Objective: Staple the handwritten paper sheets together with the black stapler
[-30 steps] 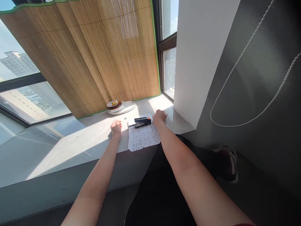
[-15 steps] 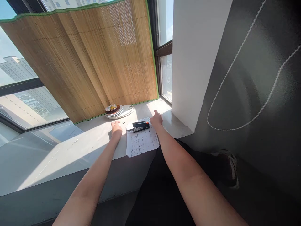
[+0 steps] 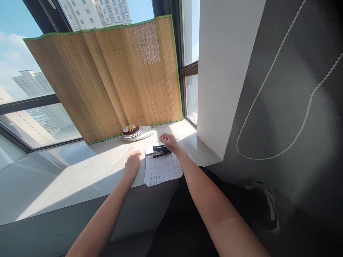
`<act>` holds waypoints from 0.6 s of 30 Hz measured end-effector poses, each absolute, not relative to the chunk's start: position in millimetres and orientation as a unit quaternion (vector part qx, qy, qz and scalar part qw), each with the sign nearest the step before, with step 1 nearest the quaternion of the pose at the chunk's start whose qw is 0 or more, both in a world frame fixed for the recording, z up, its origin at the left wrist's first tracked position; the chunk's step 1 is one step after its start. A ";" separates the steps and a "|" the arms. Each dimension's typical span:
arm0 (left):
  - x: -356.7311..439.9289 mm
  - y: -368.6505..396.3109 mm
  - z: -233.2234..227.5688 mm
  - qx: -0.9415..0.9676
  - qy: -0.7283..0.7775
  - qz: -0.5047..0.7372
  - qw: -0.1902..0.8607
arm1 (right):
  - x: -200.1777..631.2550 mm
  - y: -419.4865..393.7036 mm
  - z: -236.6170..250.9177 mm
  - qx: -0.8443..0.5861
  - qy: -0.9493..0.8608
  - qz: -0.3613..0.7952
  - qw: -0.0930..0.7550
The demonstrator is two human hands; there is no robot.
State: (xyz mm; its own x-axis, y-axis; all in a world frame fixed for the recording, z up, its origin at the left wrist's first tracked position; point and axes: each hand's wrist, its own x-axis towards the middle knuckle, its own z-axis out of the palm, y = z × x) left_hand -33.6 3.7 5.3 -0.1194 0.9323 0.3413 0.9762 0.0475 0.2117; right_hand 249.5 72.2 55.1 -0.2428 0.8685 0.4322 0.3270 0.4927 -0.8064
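Note:
A black stapler (image 3: 162, 151) lies across the top part of a sheet of handwritten paper (image 3: 163, 171) on the windowsill. My right hand (image 3: 169, 141) is just above the stapler's right end, its fingers closed in a pinch. Whatever those fingers hold, if anything, is too small to make out. To the left of the paper, my left hand (image 3: 133, 161) rests on the sill with its fingers curled together; what is inside them is hidden. Tiny dark bits (image 3: 177, 139) lie just right of my right hand.
A stack of plates (image 3: 133, 132) stands behind the paper on the windowsill (image 3: 107, 162). The bamboo blind (image 3: 115, 82) leans against the window behind it. To the right are a white wall corner (image 3: 225, 71) and a hanging beaded cord (image 3: 249, 107).
My right hand has moved left over the stapler's end, its fingers now pinched. My left hand has curled its fingers; the dark bits beside it no longer show. The view has tilted upward.

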 end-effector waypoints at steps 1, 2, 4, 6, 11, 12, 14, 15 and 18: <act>-33.4 0.2 3.3 -0.664 -0.714 -0.216 0.062 | 246.6 69.7 55.7 -0.374 -0.762 0.294 0.439; -33.3 -1.4 1.7 -0.664 -0.705 -0.241 0.063 | 243.9 67.0 55.7 -0.350 -0.790 0.290 0.412; -32.8 -0.6 0.1 -0.665 -0.682 -0.300 0.046 | 239.4 61.6 54.1 -0.332 -0.831 0.270 0.355; -31.4 2.5 1.1 -0.676 -0.648 -0.351 0.016 | 236.0 57.5 51.7 -0.344 -0.850 0.243 0.316; -28.0 2.2 11.7 -0.698 -0.587 -0.409 -0.030 | 228.7 53.9 50.4 -0.424 -0.857 0.175 0.233; -28.1 0.7 13.9 -0.695 -0.587 -0.414 -0.029 | 227.4 53.5 51.1 -0.433 -0.859 0.163 0.219; -28.8 -2.5 17.3 -0.691 -0.587 -0.422 -0.025 | 225.2 52.2 52.9 -0.436 -0.863 0.149 0.207; -29.4 -3.9 18.3 -0.689 -0.585 -0.427 -0.028 | 224.3 51.3 53.9 -0.434 -0.864 0.147 0.208; -30.3 -7.7 19.4 -0.682 -0.578 -0.444 -0.061 | 221.7 48.0 56.2 -0.416 -0.866 0.152 0.231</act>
